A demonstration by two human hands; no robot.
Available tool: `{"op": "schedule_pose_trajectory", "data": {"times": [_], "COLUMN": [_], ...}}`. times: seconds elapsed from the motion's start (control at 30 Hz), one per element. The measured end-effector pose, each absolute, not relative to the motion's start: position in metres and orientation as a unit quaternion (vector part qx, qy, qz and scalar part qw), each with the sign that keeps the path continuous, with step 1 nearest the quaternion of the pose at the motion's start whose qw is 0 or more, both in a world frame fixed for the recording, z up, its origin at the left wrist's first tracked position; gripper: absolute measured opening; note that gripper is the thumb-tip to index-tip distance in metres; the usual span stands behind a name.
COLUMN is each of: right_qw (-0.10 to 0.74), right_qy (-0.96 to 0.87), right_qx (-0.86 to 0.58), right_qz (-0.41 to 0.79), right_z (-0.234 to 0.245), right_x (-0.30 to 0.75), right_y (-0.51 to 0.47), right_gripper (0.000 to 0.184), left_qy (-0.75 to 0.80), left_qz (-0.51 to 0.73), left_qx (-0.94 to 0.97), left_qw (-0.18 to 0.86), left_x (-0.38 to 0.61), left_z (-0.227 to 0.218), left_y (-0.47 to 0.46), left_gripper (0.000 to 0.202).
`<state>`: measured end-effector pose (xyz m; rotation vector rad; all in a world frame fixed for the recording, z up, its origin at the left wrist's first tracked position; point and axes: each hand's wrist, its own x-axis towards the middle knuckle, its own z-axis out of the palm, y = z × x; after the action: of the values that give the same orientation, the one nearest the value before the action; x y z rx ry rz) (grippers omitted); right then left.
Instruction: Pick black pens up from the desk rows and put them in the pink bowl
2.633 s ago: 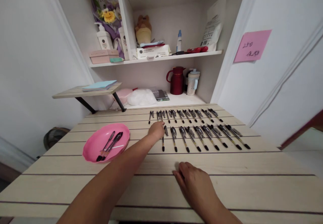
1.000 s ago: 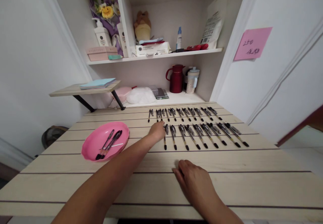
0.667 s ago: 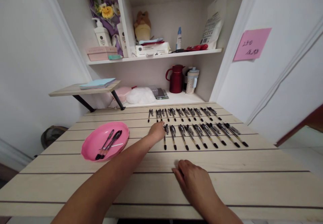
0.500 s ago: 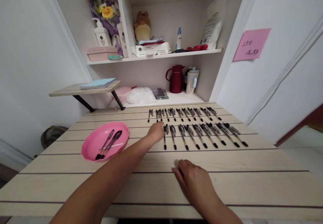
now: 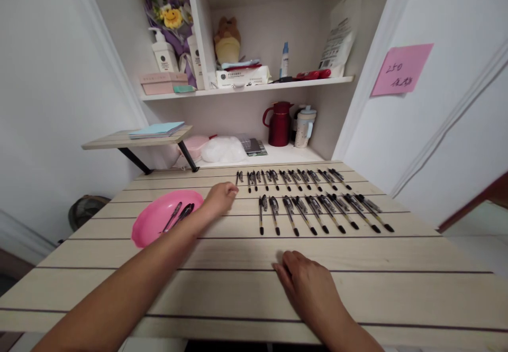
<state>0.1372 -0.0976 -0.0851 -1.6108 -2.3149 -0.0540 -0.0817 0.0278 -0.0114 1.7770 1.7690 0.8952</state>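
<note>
Two rows of black pens lie on the pale wooden table: a far row and a near row. A pink plate at the left holds a few black pens and a thin white stick. My left hand hovers between the plate and the left end of the pen rows, fingers curled closed; whatever is in them is hidden. My right hand lies flat on the table in front of the near row, fingers stretched out, holding nothing.
Behind the table a low shelf carries a red jug, a cup and a white bag. A small wooden stand with a blue notebook juts out at the left. A pink note sticks to the right wall.
My left hand has pulled back from the left end of the near pen row and moved left toward the pink plate. My right hand has stayed in place.
</note>
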Motion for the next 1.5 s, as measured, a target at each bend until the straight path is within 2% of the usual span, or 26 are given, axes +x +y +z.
{"op": "schedule_pose_trajectory", "data": {"times": [0.13, 0.23, 0.3, 0.4, 0.53, 0.73, 1.07, 1.2, 1.3, 1.37, 1.5], "right_qw": [0.165, 0.17, 0.169, 0.168, 0.144, 0.096, 0.147, 0.184, 0.236, 0.309, 0.491], "right_qy": [-0.81, -0.813, -0.814, -0.818, -0.829, -0.858, -0.889, -0.885, -0.856, -0.797, -0.611], "right_qx": [-0.562, -0.557, -0.554, -0.55, -0.539, -0.505, -0.434, -0.422, -0.419, -0.417, -0.385], "right_qz": [-0.026, -0.029, -0.029, -0.027, -0.014, 0.0, 0.01, 0.064, 0.19, 0.31, 0.487], "right_z": [-0.086, -0.087, -0.089, -0.092, -0.086, -0.055, -0.046, -0.044, -0.038, -0.036, -0.038], "right_x": [0.138, 0.139, 0.14, 0.143, 0.143, 0.122, 0.077, 0.073, 0.07, 0.067, 0.054], "right_y": [-0.098, -0.098, -0.098, -0.098, -0.096, -0.087, -0.078, -0.071, -0.059, -0.05, -0.038], "right_gripper": [0.022, 0.025, 0.026, 0.027, 0.025, 0.025, 0.028, 0.03, 0.033, 0.031, 0.033], "left_qy": [0.665, 0.688, 0.712, 0.741, 0.769, 0.811, 0.826, 0.819, 0.751, 0.673, 0.566], "left_qz": [0.364, 0.368, 0.339, 0.271, 0.205, 0.126, 0.11, 0.156, 0.304, 0.398, 0.467], "left_qx": [0.618, 0.593, 0.588, 0.595, 0.588, 0.548, 0.519, 0.527, 0.559, 0.564, 0.534], "left_qw": [0.21, 0.197, 0.183, 0.151, 0.144, 0.165, 0.191, 0.166, 0.176, 0.267, 0.42], "left_x": [-0.139, -0.183, -0.207, -0.231, -0.236, -0.219, -0.21, -0.202, -0.175, -0.144, -0.075], "left_z": [0.009, 0.015, 0.015, 0.008, -0.005, -0.018, -0.016, -0.003, 0.005, 0.005, -0.015], "left_y": [0.019, 0.01, 0.004, -0.006, -0.017, -0.023, -0.021, -0.03, -0.039, -0.046, -0.061], "left_gripper": [0.019, 0.029, 0.035, 0.027, 0.014, 0.019, 0.023, 0.024, 0.022, 0.022, 0.025]}}
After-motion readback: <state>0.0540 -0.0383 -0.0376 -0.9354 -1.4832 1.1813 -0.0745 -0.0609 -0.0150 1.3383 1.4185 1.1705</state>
